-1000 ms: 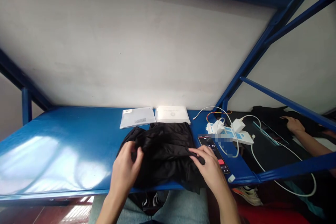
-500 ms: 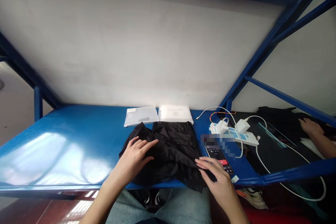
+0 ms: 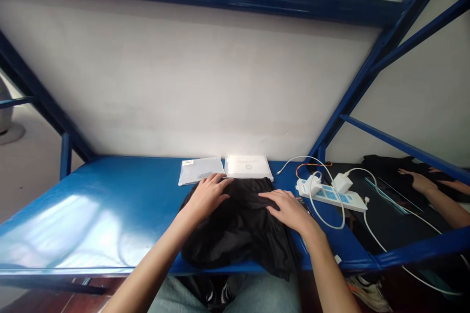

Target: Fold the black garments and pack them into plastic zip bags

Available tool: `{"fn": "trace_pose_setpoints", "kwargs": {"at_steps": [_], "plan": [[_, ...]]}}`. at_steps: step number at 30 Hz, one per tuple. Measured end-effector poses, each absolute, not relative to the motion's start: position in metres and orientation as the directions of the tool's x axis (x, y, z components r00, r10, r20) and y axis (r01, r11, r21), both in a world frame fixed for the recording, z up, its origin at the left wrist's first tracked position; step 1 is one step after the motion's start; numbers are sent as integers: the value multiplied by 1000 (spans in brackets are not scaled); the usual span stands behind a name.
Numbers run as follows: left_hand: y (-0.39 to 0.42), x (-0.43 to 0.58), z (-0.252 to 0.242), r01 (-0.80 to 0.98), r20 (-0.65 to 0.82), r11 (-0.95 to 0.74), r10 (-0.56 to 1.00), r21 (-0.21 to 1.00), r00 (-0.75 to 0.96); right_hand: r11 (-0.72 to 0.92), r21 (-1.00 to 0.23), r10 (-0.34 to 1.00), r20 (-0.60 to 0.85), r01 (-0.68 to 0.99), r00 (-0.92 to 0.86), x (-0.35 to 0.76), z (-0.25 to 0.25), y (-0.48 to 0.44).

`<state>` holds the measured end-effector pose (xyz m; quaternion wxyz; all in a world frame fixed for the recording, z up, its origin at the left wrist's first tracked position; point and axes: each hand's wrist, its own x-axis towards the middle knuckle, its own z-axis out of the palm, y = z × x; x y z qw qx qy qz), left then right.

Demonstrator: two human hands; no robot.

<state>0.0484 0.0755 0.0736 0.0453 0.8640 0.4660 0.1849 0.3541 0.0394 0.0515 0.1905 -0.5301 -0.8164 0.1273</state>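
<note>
A crumpled black garment (image 3: 242, 234) lies on the blue tabletop (image 3: 154, 190), its near edge hanging a little over the front. Folds hide what kind of clothing it is. My left hand (image 3: 209, 195) rests on its far left part, fingers stretched out and thumb apart. On the garment's right side lies my right hand (image 3: 288, 208), with fingers extended and slightly spread over the cloth. Neither hand visibly grips the fabric. Just beyond the garment, against the wall, are two flat white packets (image 3: 201, 168), (image 3: 248, 166).
Right of the garment is a white power strip (image 3: 334, 196) with chargers and a looping white cable (image 3: 344, 215). A phone (image 3: 305, 205) is mostly covered by my right arm. Blue metal frame bars (image 3: 352, 83) enclose the table. Another person's hand (image 3: 422, 183) works over dark cloth at the right.
Both hands have moved away from me, toward the garment's far edge. My right hand has left the near right edge, and the cloth has shifted and smoothed. The view has tilted up slightly.
</note>
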Motion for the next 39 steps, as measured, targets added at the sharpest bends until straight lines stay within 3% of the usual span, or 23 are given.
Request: {"fn": "trace_pose_setpoints", "kwargs": {"at_steps": [2,4,7,9,11,17,27,32,39], "plan": [[109,61,71,791,155,-557,830,252,535,372,-472,928,184,799,-323,352,58,61],[129,68,69,814,124,-523,852,253,508,310,-497,945,257,811,-204,347,64,76],[127,71,64,872,213,-435,895,224,392,268,-448,905,420,853,-64,332,67,82],[105,68,54,886,313,-411,888,215,336,325,-437,878,469,839,-96,317,59,70],[75,63,37,861,369,-460,856,219,363,381,-460,890,417,802,-184,301,45,49],[10,42,-6,846,238,-498,860,192,452,339,-345,941,151,875,-304,281,1,-3],[23,24,-1,812,174,-526,851,254,496,322,-259,946,124,911,-299,286,-6,0],[20,27,-2,785,212,-563,826,257,523,254,-247,961,172,935,-216,271,-1,-14],[2,20,-6,881,308,-425,883,208,353,250,-278,966,131,927,-221,266,-7,-30]]}}
